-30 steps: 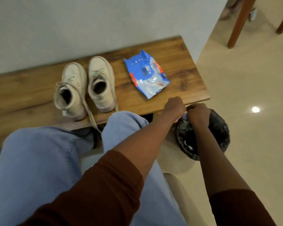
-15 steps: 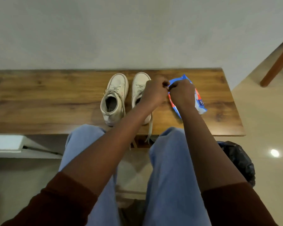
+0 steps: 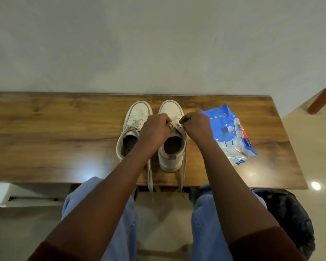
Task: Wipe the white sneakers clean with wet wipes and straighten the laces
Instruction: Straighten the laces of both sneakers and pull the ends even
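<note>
- Wooden bench [image 3: 45, 140]: white sneakers [image 3: 134, 129] at centre, toes to 12 o'clock.
- Bin [image 3: 290, 219] with black liner at 5 o'clock; contents can't be made out.
- Wet wipes pack [image 3: 231, 136] at 3 o'clock of the shoes, looks shut.
- Left hand [image 3: 154, 130] and right hand [image 3: 194, 127] each pinch the right shoe's laces [image 3: 175, 124].
- Risk: lace ends [image 3: 150, 178] dangle off the 6 o'clock edge; a hard tug probably drags the shoe off.

Two sneakers [image 3: 152, 134] side by side mid-frame on the tabletop [image 3: 55, 138], wipes pack [image 3: 229, 134] just right of them, bin [image 3: 290, 217] lower right on the floor.

Wooden bench [image 3: 64, 140] against grey wall [image 3: 158, 44]; glossy beige floor [image 3: 320, 147].
</note>
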